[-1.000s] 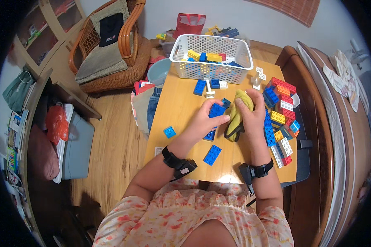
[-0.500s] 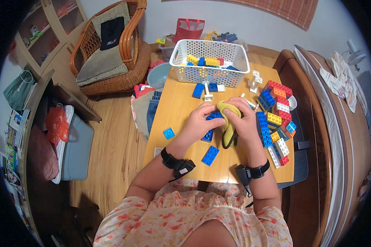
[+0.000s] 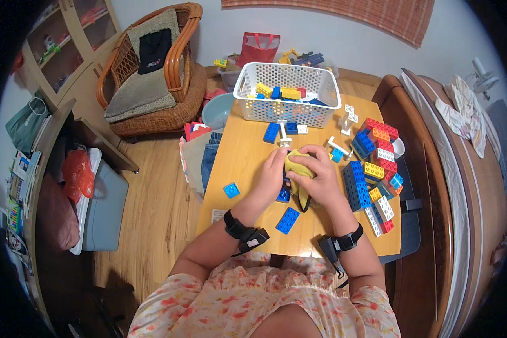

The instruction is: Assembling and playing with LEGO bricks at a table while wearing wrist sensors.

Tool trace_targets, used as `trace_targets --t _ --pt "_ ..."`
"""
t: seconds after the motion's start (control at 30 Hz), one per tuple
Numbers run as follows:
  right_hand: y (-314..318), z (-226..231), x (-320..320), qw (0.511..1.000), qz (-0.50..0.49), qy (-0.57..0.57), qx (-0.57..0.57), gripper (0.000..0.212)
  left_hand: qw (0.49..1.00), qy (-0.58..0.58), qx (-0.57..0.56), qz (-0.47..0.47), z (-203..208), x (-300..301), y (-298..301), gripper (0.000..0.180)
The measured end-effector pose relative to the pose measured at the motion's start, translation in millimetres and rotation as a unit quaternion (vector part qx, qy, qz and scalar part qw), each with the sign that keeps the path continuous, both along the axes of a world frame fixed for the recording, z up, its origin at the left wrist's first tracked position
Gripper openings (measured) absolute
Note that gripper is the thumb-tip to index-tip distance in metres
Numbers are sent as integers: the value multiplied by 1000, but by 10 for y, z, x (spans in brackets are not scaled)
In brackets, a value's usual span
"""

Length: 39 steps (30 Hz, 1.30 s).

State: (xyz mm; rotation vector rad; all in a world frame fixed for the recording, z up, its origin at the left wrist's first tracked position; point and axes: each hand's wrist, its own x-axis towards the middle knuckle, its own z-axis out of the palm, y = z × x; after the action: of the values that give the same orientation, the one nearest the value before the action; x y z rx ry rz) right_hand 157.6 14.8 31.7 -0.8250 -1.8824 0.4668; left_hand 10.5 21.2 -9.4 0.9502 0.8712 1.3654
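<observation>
Over the middle of the table [image 3: 248, 222] my hands come together. My right hand [image 3: 321, 179] is closed round a yellow cloth [image 3: 296, 164] with a dark edge hanging below. My left hand [image 3: 268, 179] grips a blue building brick [image 3: 283, 195], which the hand and cloth mostly cover; the cloth lies against it. Nearer to me, a long blue brick [image 3: 288, 220] rests studs up. A small blue square brick [image 3: 231, 190] sits to the left of my left hand. Beyond the hands are a blue brick [image 3: 271, 133] and a white post-like piece [image 3: 284, 135].
A white perforated basket [image 3: 287, 115] with loose bricks stands at the table's far end. Joined coloured bricks [image 3: 380, 151] crowd the right side, near white pieces [image 3: 348, 119]. A wicker chair [image 3: 152, 112] is far left; a wooden bed frame [image 3: 414, 186] borders the right.
The cloth and my right hand have shifted left, closer to my left hand, covering more of the blue brick. A light blue piece beyond my right hand has come into sight.
</observation>
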Motion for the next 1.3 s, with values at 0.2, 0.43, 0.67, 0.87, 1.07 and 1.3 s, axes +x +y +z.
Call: trace_targets --t 0.2,0.43,0.67,0.87,1.07,1.3 --pt "103 -69 104 996 -70 24 44 37 984 -102 -83 -116 26 11 -51 33" --pt "22 -50 -35 996 -14 -32 78 36 976 -161 -138 -57 128 19 25 35" --pt "132 -108 90 995 -103 14 11 30 988 -80 -77 -110 56 -57 -22 40" --pt "6 18 -10 999 11 -15 45 22 989 -113 -82 -40 105 -83 -22 43" --pt "135 -80 86 992 -116 -4 48 22 982 -136 -50 -118 157 -96 7 46" --pt "-69 -30 -92 999 -20 -13 31 25 995 -93 -38 -21 116 -47 44 43"
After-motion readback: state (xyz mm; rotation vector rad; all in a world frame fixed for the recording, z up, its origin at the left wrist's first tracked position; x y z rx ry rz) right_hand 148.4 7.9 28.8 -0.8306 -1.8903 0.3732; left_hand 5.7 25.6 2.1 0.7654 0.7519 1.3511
